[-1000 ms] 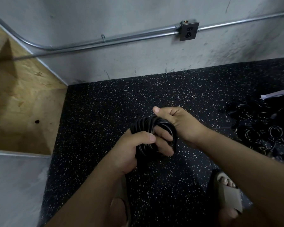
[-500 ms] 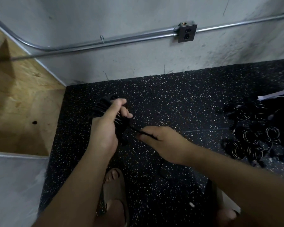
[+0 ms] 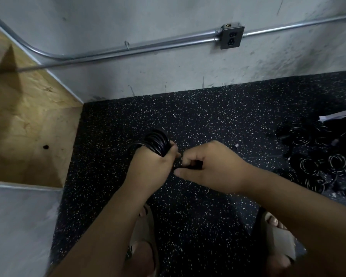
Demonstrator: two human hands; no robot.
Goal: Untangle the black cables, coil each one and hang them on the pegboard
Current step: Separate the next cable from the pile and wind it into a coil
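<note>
The left hand [image 3: 154,166] grips a tight coil of glossy black cable [image 3: 158,141] above the speckled black rubber floor [image 3: 188,116], fingers curled round the loops, probably so they cannot spring apart. Just right of the coil, the right hand [image 3: 210,168] pinches the cable's loose black end [image 3: 197,163] (seemingly to wrap or tuck it). Well right of the coil lies the pile of remaining black cables [image 3: 318,162]. Half a second earlier the hands were apart, cable stretched between them; now they nearly touch.
</note>
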